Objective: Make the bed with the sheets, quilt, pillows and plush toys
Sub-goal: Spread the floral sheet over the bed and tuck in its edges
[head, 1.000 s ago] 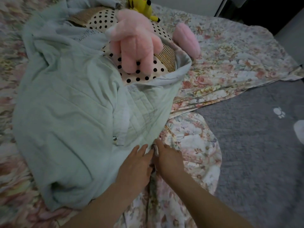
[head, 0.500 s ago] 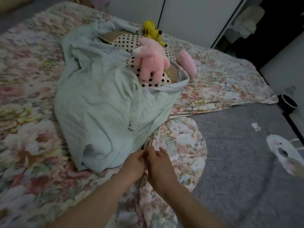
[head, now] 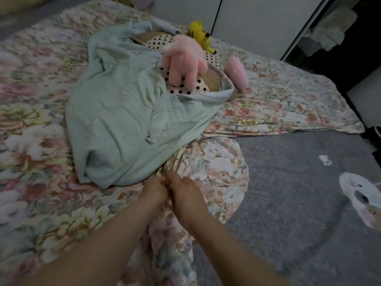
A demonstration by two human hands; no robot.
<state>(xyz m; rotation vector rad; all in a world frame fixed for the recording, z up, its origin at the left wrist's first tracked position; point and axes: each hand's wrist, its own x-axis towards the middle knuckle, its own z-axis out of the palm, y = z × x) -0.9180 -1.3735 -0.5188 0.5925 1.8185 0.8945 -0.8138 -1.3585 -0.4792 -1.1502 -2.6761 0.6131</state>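
A floral sheet (head: 37, 145) covers the bed, and part of it lies bunched over the near edge. My left hand (head: 154, 189) and my right hand (head: 186, 195) are side by side there, both pinching a fold of the floral sheet. A crumpled pale green quilt (head: 123, 120) lies in a heap just beyond my hands. A polka-dot pillow (head: 186, 87) sticks out of the heap, with a pink plush toy (head: 183, 58) on it. A yellow plush toy (head: 200, 36) sits behind it, and a small pink plush (head: 237, 74) lies to the right.
Grey bedding (head: 299, 193) with a white animal print (head: 362, 201) spreads to the right. White wardrobe doors (head: 257, 21) stand behind the bed. A dark opening with hanging clothes is at the far right.
My head has pulled back and up, so more of the bed and the wardrobe shows. Both hands have drawn back off the green quilt's edge and closed onto the floral sheet fold.
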